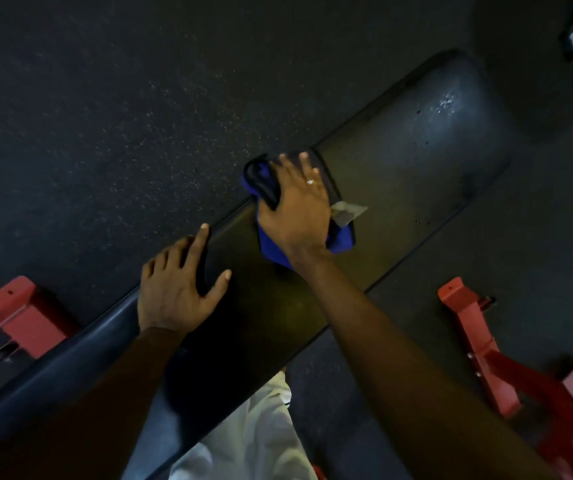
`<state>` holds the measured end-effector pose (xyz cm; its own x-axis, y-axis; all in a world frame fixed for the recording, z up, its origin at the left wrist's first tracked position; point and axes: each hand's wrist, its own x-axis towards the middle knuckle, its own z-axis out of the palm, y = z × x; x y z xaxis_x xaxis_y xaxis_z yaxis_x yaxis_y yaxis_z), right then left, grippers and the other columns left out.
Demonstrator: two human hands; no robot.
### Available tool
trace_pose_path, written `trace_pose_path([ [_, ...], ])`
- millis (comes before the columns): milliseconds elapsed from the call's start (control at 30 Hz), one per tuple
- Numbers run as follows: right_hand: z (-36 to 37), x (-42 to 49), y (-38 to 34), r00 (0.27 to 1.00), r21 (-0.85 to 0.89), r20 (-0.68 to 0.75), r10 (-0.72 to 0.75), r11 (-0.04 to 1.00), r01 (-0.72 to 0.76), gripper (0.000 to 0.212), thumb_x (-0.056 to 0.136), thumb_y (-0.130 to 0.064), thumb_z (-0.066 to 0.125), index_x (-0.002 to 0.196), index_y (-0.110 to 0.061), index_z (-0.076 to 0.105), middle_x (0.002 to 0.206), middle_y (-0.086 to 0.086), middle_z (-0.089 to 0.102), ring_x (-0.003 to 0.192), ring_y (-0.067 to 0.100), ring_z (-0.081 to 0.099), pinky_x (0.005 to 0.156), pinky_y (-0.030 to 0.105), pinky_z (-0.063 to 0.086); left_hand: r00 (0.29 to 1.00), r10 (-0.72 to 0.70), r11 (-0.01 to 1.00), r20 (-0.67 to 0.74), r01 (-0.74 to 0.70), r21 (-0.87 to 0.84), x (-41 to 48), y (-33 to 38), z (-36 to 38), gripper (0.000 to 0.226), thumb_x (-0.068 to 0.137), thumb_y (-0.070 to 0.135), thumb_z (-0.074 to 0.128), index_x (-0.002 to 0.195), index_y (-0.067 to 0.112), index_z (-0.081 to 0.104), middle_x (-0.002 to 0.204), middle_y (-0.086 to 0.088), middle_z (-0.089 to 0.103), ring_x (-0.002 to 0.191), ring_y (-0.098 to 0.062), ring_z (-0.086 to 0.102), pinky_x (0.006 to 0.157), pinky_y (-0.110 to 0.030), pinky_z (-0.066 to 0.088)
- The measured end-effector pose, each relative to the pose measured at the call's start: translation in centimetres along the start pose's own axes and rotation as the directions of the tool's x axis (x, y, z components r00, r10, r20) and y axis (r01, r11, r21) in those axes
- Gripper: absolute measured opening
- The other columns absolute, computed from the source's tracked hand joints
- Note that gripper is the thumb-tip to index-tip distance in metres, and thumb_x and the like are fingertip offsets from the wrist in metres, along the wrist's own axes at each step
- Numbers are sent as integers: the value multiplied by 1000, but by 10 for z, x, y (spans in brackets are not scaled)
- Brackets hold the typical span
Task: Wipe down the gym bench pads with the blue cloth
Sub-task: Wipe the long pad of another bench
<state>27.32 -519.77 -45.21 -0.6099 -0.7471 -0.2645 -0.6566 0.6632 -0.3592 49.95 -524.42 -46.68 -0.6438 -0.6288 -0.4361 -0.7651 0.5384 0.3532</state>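
Bench pad [399, 161]: black, runs diagonally from lower left to upper right.
Blue cloth [338, 242]: lies mid-pad, against the pad's far edge; white tag [347, 211] sticks out on its right side.
Right hand [297, 206]: flat on the cloth, fingers straight, pressing down; ring [310, 181] on one finger.
Left hand [174, 285]: spread and relaxed on the far edge, nearer the pad's lower-left end, holding nothing.
Wet spots [446, 100]: at the upper-right end.
Red frame legs [25, 317] on the dark floor [139, 98], either side.

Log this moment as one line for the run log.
step: wiping | right hand: presses blue cloth flat on bench pad | left hand: rests on its edge | far end: droplets
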Motion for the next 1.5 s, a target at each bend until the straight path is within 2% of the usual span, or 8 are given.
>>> trace_pose_path([
  [167,-17,4,25,937,4,186,-296,954,300,71,82,-28,71,148,-13,49,153,6,50,149,26,34,125,46,25,999,0,999,42,2,-36,1,0,-5,85,91,74,32,162,28,22,140,-19,55,123,-39,56,98,-58,46],
  [300,-43,28,67,998,23,-33,-62,998,63,69,86,-28,67,149,-11,47,154,8,48,149,26,35,122,44,32,997,2,999,78,2,-49,1,2,-9,86,92,75,29,163,28,19,141,-20,53,124,-41,55,99,-59,45],
  [467,-36,36,54,974,44,-141,175,984,-170,69,90,-37,62,153,-18,41,160,1,41,153,23,25,124,45,27,994,-8,998,106,15,-64,3,2,-10,86,91,75,29,163,30,17,142,-20,53,126,-41,53,100,-60,44],
  [700,-44,22,81,996,-43,3,-92,995,92,72,90,-33,63,156,-19,36,163,1,35,154,22,24,123,46,28,995,-34,996,98,42,-76,1,5,-12,84,91,74,32,163,32,20,141,-22,54,124,-45,53,99,-62,43],
  [900,-35,-25,110,907,141,-214,363,930,-339,76,95,-44,58,160,-22,26,167,0,25,155,23,19,124,49,26,995,-51,996,86,57,-71,-1,6,-11,83,92,74,30,163,32,18,143,-22,52,125,-46,51,100,-64,42],
  [1033,-32,-70,140,975,98,-87,207,975,-198,78,96,-35,62,161,-25,20,168,0,21,157,21,13,127,45,17,995,-70,995,75,75,-73,-3,10,-12,82,91,74,29,163,34,18,145,-22,50,130,-45,47,104,-64,39],
  [1333,-52,-36,181,709,403,-228,667,728,-555,77,100,-45,55,162,-17,19,169,2,18,157,25,12,125,48,22,999,-14,978,31,21,-206,44,84,-14,82,94,62,38,162,18,20,161,-19,31,149,-38,27,120,-59,17],
  [1500,-34,-83,172,753,485,-121,646,701,-523,79,102,-44,55,163,-22,9,171,-1,7,157,24,6,123,47,19,990,127,984,-57,-133,-123,125,154,-4,74,102,59,40,161,17,21,157,-19,38,144,-39,36,116,-58,29],
])
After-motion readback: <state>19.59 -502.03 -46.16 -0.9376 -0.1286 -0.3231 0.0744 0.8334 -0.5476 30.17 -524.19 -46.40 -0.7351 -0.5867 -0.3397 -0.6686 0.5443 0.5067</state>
